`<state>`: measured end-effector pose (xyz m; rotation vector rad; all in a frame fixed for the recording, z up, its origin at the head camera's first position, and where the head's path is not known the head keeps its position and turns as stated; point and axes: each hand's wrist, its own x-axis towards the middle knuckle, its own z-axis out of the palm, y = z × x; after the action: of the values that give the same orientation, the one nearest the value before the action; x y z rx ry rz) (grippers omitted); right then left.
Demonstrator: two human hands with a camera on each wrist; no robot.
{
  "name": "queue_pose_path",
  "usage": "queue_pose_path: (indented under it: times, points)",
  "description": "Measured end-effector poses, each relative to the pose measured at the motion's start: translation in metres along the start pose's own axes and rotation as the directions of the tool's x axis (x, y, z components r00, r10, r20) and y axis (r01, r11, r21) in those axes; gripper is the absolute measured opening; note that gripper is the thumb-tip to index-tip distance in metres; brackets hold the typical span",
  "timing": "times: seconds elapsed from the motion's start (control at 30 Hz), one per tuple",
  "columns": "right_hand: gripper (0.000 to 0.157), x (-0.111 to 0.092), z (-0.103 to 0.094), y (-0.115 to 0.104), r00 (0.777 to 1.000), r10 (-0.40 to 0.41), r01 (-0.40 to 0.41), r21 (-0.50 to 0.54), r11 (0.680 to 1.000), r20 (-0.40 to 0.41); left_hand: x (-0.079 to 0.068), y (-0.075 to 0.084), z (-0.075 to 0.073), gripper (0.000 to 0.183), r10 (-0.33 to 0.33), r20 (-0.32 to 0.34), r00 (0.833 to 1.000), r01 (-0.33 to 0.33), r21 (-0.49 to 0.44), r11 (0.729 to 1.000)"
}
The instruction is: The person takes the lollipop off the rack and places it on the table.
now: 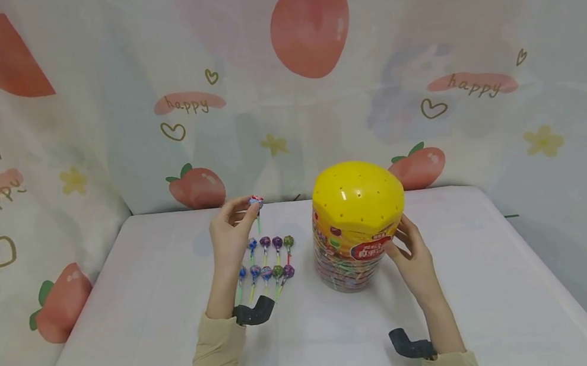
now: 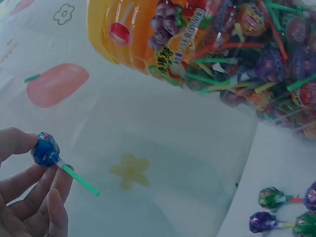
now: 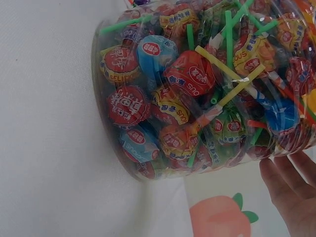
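Note:
My left hand (image 1: 231,231) pinches a lollipop (image 2: 45,150) with a shiny blue wrapper and a green stick, between thumb and fingers, raised above the table; the stick points down in the head view. My right hand (image 1: 414,257) rests its fingertips against the right side of a big clear jar (image 1: 348,269), fairly straight. The jar has a yellow lid (image 1: 357,194) and an orange label. Through its clear wall many wrapped lollipops (image 3: 190,74) show, packed with their sticks at all angles. In the head view, the right fingers are partly hidden behind the jar.
Left of the jar, several lollipops (image 1: 277,242) lie in two rows on the white table (image 1: 311,348), sticks toward me. My left forearm covers part of the rows. Behind the table hangs a cloth (image 1: 247,50) printed with fruit, hearts and flowers.

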<state>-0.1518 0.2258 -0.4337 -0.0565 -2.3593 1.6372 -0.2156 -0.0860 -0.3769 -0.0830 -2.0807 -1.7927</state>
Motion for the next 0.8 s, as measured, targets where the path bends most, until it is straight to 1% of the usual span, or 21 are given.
queue_pose_path:
  times: [0.13,0.3,0.43,0.63,0.8]
  points:
    - [0.067,0.000,0.000,0.000,1.000,0.005,-0.005,-0.006,1.000,-0.003,-0.007,-0.018,-0.009,0.025,-0.070,-0.016,0.997,0.070,-0.004,0.998]
    - [0.066,0.001,0.000,0.001,1.000,-0.003,0.003,0.001,1.000,-0.001,-0.015,-0.040,-0.019,0.026,-0.157,-0.034,0.987,0.157,-0.009,0.988]
    - [0.067,0.000,0.000,0.001,1.000,-0.009,0.009,0.008,1.000,-0.002,-0.020,-0.056,-0.026,0.026,-0.213,-0.052,0.976,0.215,0.022,0.976]
    - [0.066,-0.001,0.000,-0.001,1.000,-0.015,0.015,0.007,1.000,-0.004,-0.030,-0.072,-0.035,0.028,-0.286,-0.064,0.956,0.291,0.085,0.953]
    - [0.066,-0.001,0.001,0.000,1.000,-0.012,0.012,-0.008,1.000,-0.004,-0.036,-0.086,-0.041,0.031,-0.319,-0.091,0.943,0.330,0.153,0.932]
